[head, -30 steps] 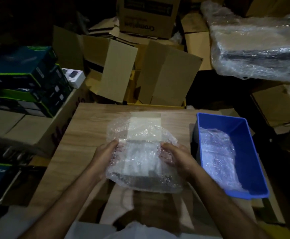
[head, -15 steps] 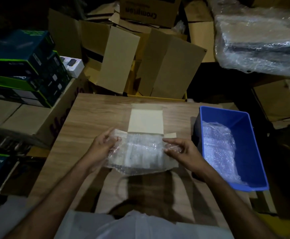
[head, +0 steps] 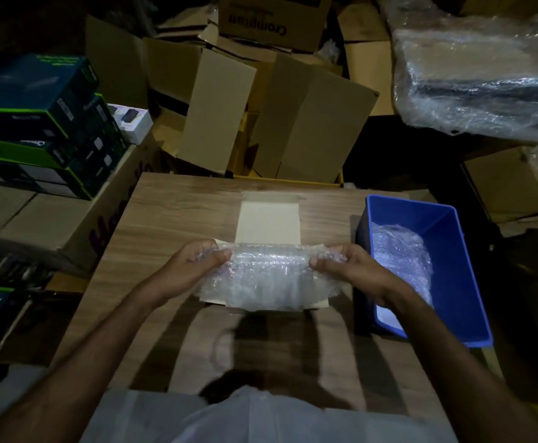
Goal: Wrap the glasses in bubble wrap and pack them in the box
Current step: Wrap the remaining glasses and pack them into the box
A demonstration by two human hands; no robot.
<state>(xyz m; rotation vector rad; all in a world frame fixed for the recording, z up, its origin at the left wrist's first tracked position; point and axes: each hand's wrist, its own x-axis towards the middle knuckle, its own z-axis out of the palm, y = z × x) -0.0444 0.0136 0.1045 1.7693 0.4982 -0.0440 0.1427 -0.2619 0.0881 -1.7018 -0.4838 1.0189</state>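
A bubble-wrap bundle [head: 266, 279] lies across a small open cardboard box [head: 269, 220] at the middle of the wooden table [head: 171, 215]. The box's pale lid flap stands open behind the bundle. My left hand [head: 194, 266] pinches the bundle's left end. At the other end my right hand [head: 347, 270] pinches the wrap. The glasses are hidden inside the wrap. The bundle covers the box's opening, so I cannot tell how deep it sits.
A blue plastic bin [head: 446, 251] holding more bubble wrap [head: 398, 254] stands at the table's right. Open cardboard cartons [head: 261, 123] crowd behind the table. Stacked dark product boxes [head: 37, 123] sit left, and a plastic-wrapped pile [head: 485, 75] sits far right.
The loose sheet of wrap that stood up over the box has been folded down and rolled into a tighter bundle. Both hands shifted from its sides to pinching its ends.
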